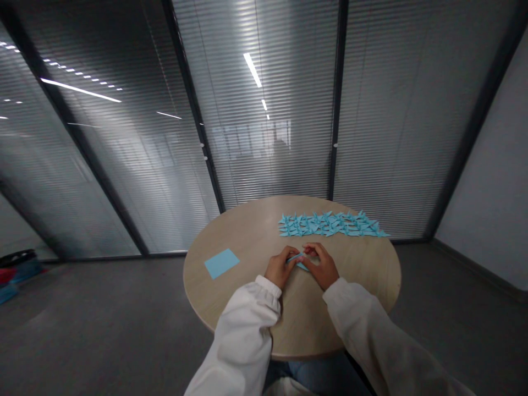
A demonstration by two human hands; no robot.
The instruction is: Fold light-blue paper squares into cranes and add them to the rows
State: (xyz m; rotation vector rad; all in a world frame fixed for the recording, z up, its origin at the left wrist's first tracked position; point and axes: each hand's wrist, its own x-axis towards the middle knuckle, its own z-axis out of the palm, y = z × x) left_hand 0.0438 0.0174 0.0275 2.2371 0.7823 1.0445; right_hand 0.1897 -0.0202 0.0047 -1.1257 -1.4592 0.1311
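Between my two hands is a small folded piece of blue paper (302, 265), low over the round table. My left hand (280, 267) pinches its left side, fingers curled around the edge. My right hand (320, 266) grips the right side with thumb and fingers. The fingers cover much of the paper, so its exact folded shape is hidden. Just beyond my hands, rows of blue paper cranes (330, 224) stand packed close together. To the left lies a flat stack or sheet of blue paper (221, 263); I cannot tell which.
The round wooden table (243, 225) has its near edge against my lap. Behind it rises a glass partition with blinds (272, 165). A white wall (490, 181) stands at the right. Red and blue items (18, 272) lie on the floor at far left.
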